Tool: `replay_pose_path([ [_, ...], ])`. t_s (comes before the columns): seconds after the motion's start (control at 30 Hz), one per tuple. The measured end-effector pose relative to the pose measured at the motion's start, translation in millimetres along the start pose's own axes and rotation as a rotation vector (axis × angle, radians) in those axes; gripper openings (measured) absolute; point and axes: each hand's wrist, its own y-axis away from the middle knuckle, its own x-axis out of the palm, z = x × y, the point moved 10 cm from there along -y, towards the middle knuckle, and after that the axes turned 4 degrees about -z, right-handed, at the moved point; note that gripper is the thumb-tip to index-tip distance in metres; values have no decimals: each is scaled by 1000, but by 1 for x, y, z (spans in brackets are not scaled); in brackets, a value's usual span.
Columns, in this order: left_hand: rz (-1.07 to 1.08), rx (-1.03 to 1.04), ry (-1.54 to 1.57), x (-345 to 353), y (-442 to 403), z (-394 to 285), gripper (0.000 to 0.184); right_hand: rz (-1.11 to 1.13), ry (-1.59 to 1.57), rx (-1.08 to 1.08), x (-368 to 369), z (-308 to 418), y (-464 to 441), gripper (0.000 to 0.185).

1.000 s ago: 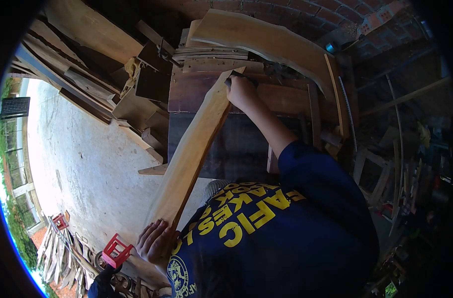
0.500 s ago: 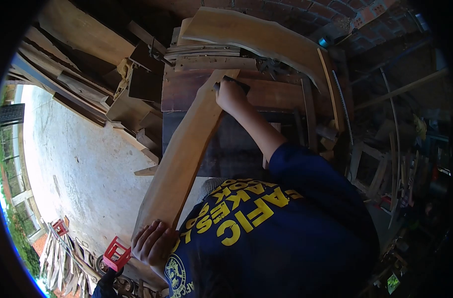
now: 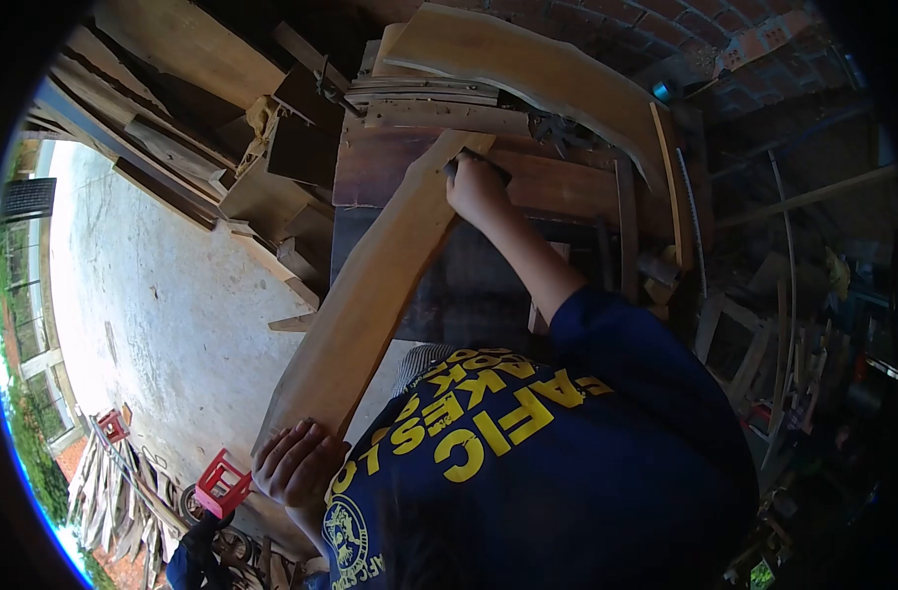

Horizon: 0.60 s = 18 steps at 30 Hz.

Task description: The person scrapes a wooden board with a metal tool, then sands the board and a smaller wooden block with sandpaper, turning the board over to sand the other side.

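A long, pale brown plank (image 3: 370,265) with a wavy edge runs slantwise, its far end on the dark bench and its near end by my body. My right hand (image 3: 480,192) is closed around a dark, block-like tool (image 3: 494,166) at the far end of the plank. The hand hides most of that tool, so its exact kind does not show. Down at the near end, my left hand (image 3: 297,462) curls its fingers over the plank's end and grips it.
A reddish board (image 3: 557,185) lies across the bench, with a wavy-edged slab (image 3: 528,59) and stacked planks (image 3: 429,90) behind. Boards (image 3: 164,138) lean at left beside the concrete floor (image 3: 183,305). A red plastic crate (image 3: 223,484) and scrap wood (image 3: 124,492) are at lower left.
The whole view has shifted slightly, so bench and plank appear a little further right. Both hands keep about the same places on the plank.
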Motion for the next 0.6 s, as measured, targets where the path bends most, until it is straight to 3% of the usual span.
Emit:
replay_pose_path([
  [0.13,42,45,-17,3,3,-3,17,60,30,84,12,-24,-29,26],
  [0.3,50,68,-37,5,7,1,13,15,-74,41,-2,14,35,25],
  [0.37,77,186,-50,7,9,-10,9,-11,-94,28,5,-1,33,25],
  [0.47,90,194,-49,7,8,-15,6,-127,-107,19,5,-32,0,24],
  [0.6,80,186,-46,7,5,-21,6,-119,-116,107,25,-75,-48,25],
])
